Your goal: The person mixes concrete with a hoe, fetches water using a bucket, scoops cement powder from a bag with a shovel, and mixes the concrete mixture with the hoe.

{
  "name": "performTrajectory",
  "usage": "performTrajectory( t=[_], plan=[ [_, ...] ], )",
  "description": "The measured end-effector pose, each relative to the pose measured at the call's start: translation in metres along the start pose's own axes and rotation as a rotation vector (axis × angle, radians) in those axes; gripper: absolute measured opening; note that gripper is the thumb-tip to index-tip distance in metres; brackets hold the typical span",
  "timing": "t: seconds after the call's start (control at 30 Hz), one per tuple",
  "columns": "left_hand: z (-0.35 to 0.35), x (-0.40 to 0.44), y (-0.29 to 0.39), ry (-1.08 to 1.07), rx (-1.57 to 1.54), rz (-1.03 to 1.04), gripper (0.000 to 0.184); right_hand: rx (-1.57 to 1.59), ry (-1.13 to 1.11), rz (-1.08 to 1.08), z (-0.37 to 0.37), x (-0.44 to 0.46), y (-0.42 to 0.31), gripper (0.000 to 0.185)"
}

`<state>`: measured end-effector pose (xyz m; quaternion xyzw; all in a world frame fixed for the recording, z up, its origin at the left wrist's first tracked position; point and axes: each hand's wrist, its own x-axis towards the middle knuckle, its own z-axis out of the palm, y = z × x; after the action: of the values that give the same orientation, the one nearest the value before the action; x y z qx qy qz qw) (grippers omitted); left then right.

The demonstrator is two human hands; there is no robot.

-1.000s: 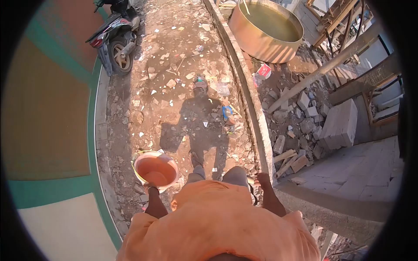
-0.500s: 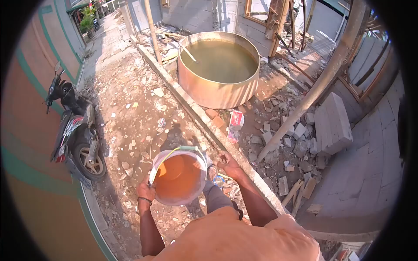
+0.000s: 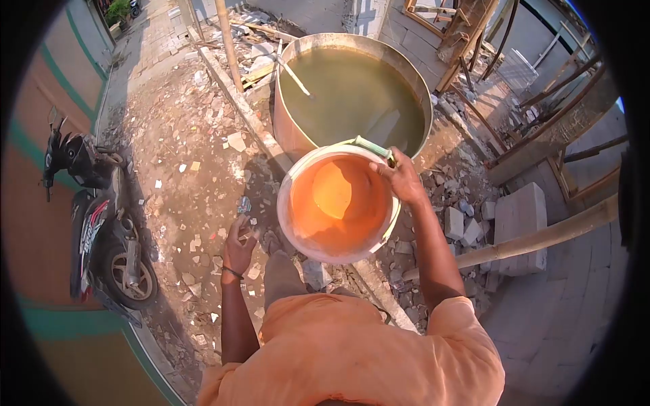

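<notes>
A pale bucket (image 3: 288, 227) with an orange interior is tilted so that its mouth faces me. My right hand (image 3: 401, 177) is closed on its upper right side, by the handle and rim, with the thumb over the edge. The handle's green grip (image 3: 372, 147) lies along the far rim, next to that hand. To the left, clear of the bucket, my left hand (image 3: 238, 245) is held over the rubble ground with fingers bent and apart, holding nothing. Just beyond the bucket stands a round tank (image 3: 288, 125) of murky greenish water, partly covered by it.
A parked motorbike (image 3: 101, 223) stands at left beside a green-trimmed wall (image 3: 64, 74). A low concrete kerb (image 3: 267, 139) runs past the tank. Broken blocks (image 3: 464, 227) and a slanting pole (image 3: 535, 237) are at right. A stick (image 3: 294, 78) leans into the tank.
The bucket has moved right and forward to the tank's near edge. My left hand has let go of its left rim, and my right hand, free before, now grips its right side.
</notes>
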<state>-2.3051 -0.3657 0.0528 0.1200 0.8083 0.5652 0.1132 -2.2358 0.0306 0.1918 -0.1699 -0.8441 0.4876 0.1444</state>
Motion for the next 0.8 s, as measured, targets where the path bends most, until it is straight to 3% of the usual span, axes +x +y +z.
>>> performTrajectory(
  t=[0.1,0.2,0.27,0.37,0.43,0.5,0.6,0.73,0.8],
  plan=[
    [-0.006,0.069,-0.084,-0.066,0.226,-0.164,0.056,-0.147,0.315,-0.130,-0.038,0.091,0.014,0.035],
    [-0.004,0.117,-0.210,-0.156,0.278,-0.390,0.050,-0.167,0.351,-0.072,-0.043,0.200,0.086,0.037],
    [-0.013,0.122,-0.294,-0.187,0.015,-0.868,0.046,-0.465,0.304,0.180,-0.017,0.267,0.138,0.035],
    [-0.061,0.123,-0.310,-0.866,0.743,-0.457,0.037,-0.700,0.227,0.183,0.052,0.340,0.256,0.028],
    [-0.099,0.121,-0.316,-0.798,0.540,-0.711,0.032,-0.698,0.169,0.269,0.108,0.357,0.305,0.026],
    [-0.126,0.112,-0.340,-0.014,-0.339,-1.383,0.027,-0.636,0.042,0.381,0.163,0.363,0.317,0.028],
    [-0.158,0.153,-0.339,0.140,-0.350,-1.315,0.017,-0.498,-0.024,0.359,0.218,0.363,0.338,0.035],
    [-0.138,0.242,-0.309,0.202,-0.276,-1.168,0.017,-0.621,0.033,0.598,0.213,0.376,0.320,0.040],
    [-0.127,0.275,-0.311,0.119,-0.310,-1.128,0.018,-0.980,0.132,0.335,0.195,0.382,0.312,0.034]
  ],
)
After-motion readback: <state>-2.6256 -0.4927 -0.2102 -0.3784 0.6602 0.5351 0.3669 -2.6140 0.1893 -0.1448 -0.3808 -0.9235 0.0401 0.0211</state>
